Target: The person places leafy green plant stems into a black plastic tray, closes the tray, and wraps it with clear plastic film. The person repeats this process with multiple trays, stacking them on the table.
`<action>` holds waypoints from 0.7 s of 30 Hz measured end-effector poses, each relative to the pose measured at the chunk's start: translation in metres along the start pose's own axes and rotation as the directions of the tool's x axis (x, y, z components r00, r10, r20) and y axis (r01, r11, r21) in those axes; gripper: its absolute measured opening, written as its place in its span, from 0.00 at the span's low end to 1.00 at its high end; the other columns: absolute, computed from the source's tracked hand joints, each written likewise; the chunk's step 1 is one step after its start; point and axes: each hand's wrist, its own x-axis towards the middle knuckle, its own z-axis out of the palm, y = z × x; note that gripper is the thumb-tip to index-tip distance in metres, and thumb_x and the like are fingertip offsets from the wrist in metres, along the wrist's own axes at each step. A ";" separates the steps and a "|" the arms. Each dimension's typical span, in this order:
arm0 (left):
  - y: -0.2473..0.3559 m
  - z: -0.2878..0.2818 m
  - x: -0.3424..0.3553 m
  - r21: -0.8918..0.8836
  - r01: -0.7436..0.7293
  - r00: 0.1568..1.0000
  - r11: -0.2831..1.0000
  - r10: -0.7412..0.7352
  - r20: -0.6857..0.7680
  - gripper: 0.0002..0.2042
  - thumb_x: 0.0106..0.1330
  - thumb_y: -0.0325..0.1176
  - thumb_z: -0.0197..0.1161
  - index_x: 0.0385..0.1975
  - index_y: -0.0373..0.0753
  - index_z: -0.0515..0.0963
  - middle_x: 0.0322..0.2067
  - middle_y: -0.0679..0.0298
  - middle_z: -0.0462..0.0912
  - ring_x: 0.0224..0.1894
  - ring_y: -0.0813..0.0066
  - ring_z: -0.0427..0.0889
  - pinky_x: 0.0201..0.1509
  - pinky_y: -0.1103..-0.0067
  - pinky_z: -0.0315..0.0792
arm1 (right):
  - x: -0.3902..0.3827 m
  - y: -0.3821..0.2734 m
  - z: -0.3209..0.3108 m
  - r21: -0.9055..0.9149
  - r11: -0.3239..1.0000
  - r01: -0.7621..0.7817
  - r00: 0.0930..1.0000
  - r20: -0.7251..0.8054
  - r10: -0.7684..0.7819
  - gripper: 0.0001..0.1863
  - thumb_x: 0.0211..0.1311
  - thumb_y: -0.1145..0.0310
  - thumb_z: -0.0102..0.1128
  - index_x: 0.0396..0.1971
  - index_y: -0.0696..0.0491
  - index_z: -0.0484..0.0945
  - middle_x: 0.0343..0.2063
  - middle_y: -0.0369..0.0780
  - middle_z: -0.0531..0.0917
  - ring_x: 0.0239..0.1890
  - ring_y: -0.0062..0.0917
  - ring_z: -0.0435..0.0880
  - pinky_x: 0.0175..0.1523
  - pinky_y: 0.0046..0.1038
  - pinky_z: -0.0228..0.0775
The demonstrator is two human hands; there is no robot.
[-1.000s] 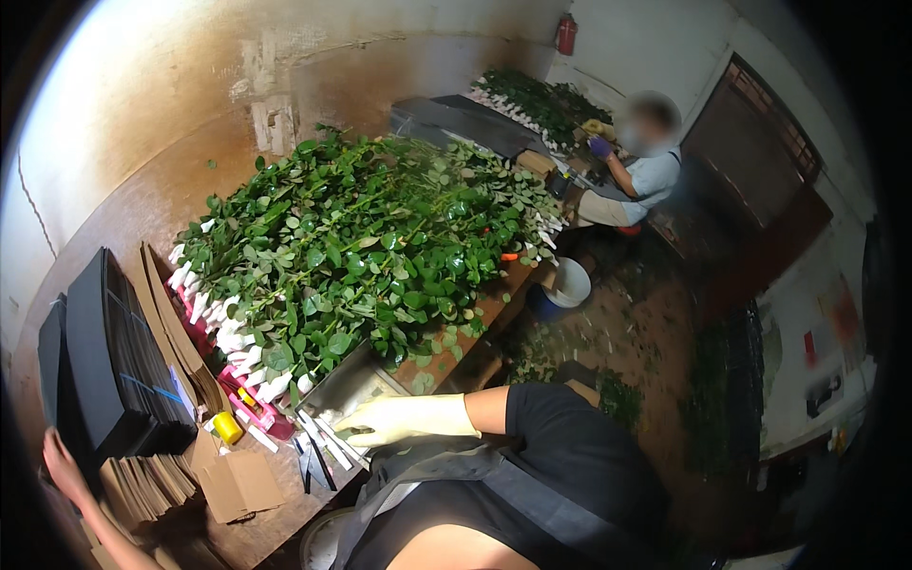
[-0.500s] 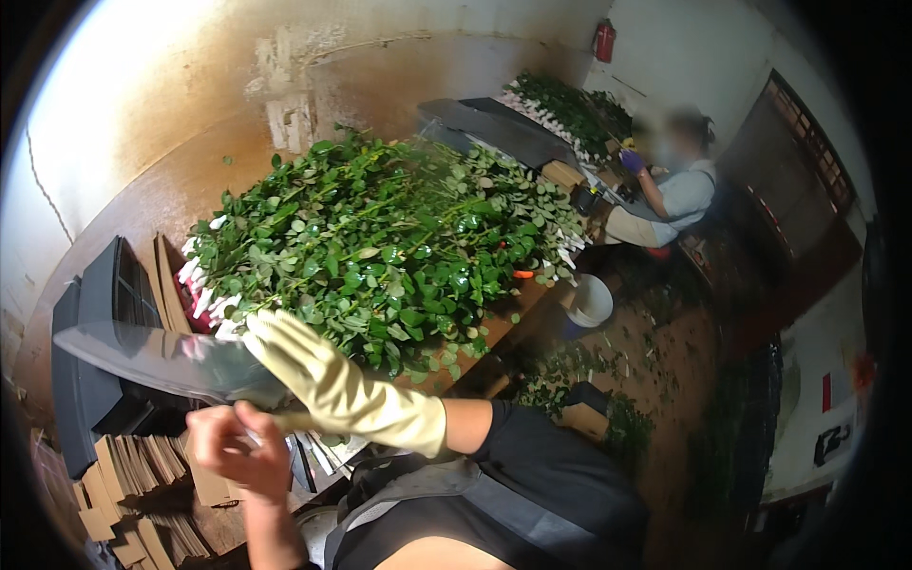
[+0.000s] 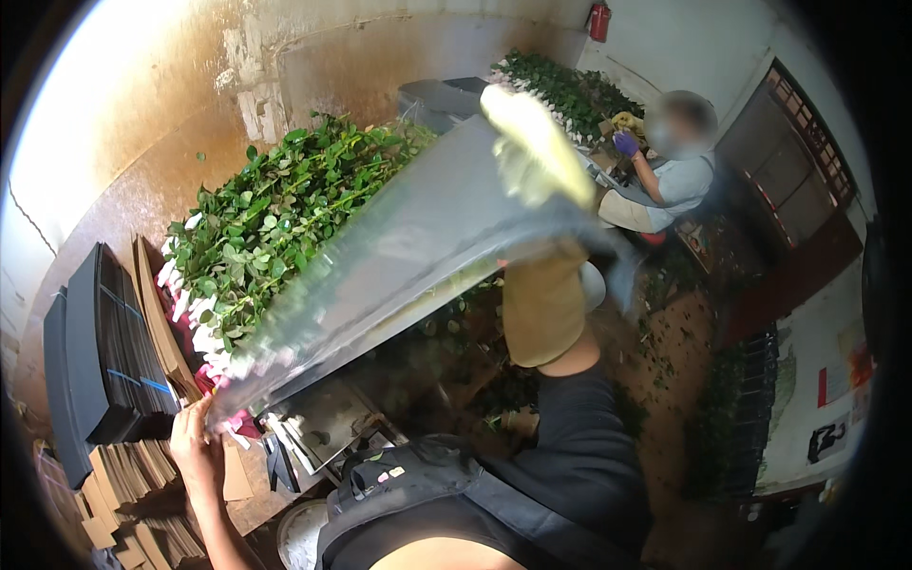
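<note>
My bare left hand (image 3: pixel 193 427) pinches the near-left corner of a large translucent grey plastic sheet (image 3: pixel 380 237), which slants up and rightward across the right part of the piled leafy stems (image 3: pixel 256 199). Around my right hand (image 3: pixel 537 152) is a pale yellow glove, motion-blurred at the sheet's far end; its cuff shows lower, beside the sheet. Whether those fingers grip the sheet is unclear. Behind my left hand stand bundled dark boards (image 3: pixel 104 342) and brown cardboard pieces (image 3: pixel 133 484).
A co-worker (image 3: pixel 670 190) in a pale top and purple glove sits at the back right beside more stems (image 3: pixel 560 90). A bucket (image 3: pixel 594 285) is partly hidden behind my right arm. Fallen leaves lie on the floor (image 3: pixel 665 380).
My gloved right hand has swept up and rightward, stretching the plastic sheet over the stems. My left hand has moved from the far-left boards toward the middle, then back left with the sheet.
</note>
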 end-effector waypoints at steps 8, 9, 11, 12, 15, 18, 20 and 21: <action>0.060 0.021 0.001 -0.633 0.742 0.618 -0.221 -0.142 0.773 0.25 0.74 0.51 0.57 0.56 0.33 0.68 0.25 0.44 0.84 0.22 0.57 0.85 0.18 0.74 0.79 | 0.056 -0.046 0.083 -0.461 0.826 0.325 0.865 0.498 -0.062 0.10 0.60 0.65 0.66 0.42 0.48 0.84 0.35 0.39 0.87 0.33 0.32 0.87 0.41 0.31 0.81; 0.068 0.019 -0.015 -0.526 0.783 0.549 -0.331 -0.028 0.835 0.28 0.75 0.53 0.53 0.56 0.30 0.69 0.28 0.39 0.84 0.22 0.55 0.85 0.19 0.75 0.79 | 0.033 -0.028 0.107 -0.378 0.871 0.315 0.814 0.580 -0.042 0.11 0.59 0.64 0.66 0.42 0.47 0.84 0.36 0.38 0.86 0.36 0.32 0.86 0.44 0.31 0.80; 0.080 0.023 -0.028 -0.321 0.839 0.469 -0.440 0.282 0.837 0.33 0.76 0.57 0.46 0.56 0.24 0.71 0.32 0.33 0.85 0.22 0.53 0.86 0.20 0.75 0.78 | 0.025 -0.031 0.131 -0.287 0.921 0.264 0.636 0.770 0.058 0.12 0.59 0.64 0.65 0.42 0.47 0.85 0.37 0.38 0.86 0.38 0.33 0.85 0.47 0.31 0.79; 0.086 0.030 -0.031 -0.242 0.862 0.433 -0.445 0.401 0.807 0.36 0.77 0.58 0.43 0.55 0.21 0.72 0.33 0.33 0.85 0.22 0.54 0.86 0.20 0.76 0.78 | 0.021 -0.034 0.144 -0.230 0.951 0.205 0.511 0.854 0.096 0.11 0.60 0.65 0.64 0.41 0.48 0.85 0.37 0.39 0.87 0.38 0.33 0.85 0.46 0.31 0.79; 0.082 0.062 -0.058 0.013 0.730 0.447 -0.683 0.491 0.748 0.35 0.80 0.54 0.42 0.47 0.18 0.77 0.33 0.38 0.87 0.24 0.62 0.88 0.25 0.78 0.82 | 0.011 -0.047 0.195 -0.096 0.993 0.064 0.046 0.995 0.093 0.09 0.61 0.69 0.60 0.39 0.50 0.85 0.37 0.41 0.88 0.36 0.35 0.86 0.45 0.30 0.79; 0.059 0.100 -0.103 0.089 0.666 0.354 -0.740 0.420 0.836 0.30 0.80 0.53 0.45 0.49 0.25 0.79 0.31 0.43 0.88 0.23 0.67 0.87 0.25 0.84 0.80 | -0.040 -0.056 0.260 -0.072 0.978 0.198 -0.211 0.971 0.115 0.09 0.60 0.67 0.56 0.32 0.51 0.85 0.33 0.44 0.88 0.33 0.37 0.88 0.40 0.33 0.79; 0.025 0.119 -0.126 0.071 0.779 0.288 -0.623 0.456 0.842 0.34 0.79 0.58 0.43 0.42 0.27 0.82 0.27 0.48 0.88 0.20 0.71 0.84 0.22 0.84 0.74 | -0.099 -0.039 0.287 -0.042 0.991 0.125 -0.120 0.991 0.058 0.09 0.58 0.64 0.57 0.27 0.51 0.85 0.31 0.45 0.88 0.35 0.40 0.89 0.38 0.38 0.79; 0.015 0.108 -0.123 -0.006 0.905 0.143 -0.426 0.291 0.946 0.37 0.78 0.62 0.41 0.38 0.28 0.83 0.25 0.50 0.87 0.19 0.73 0.83 0.21 0.83 0.72 | -0.111 -0.038 0.297 -0.043 0.992 0.115 -0.084 0.995 0.053 0.10 0.59 0.64 0.56 0.26 0.51 0.85 0.30 0.45 0.88 0.34 0.41 0.89 0.38 0.40 0.79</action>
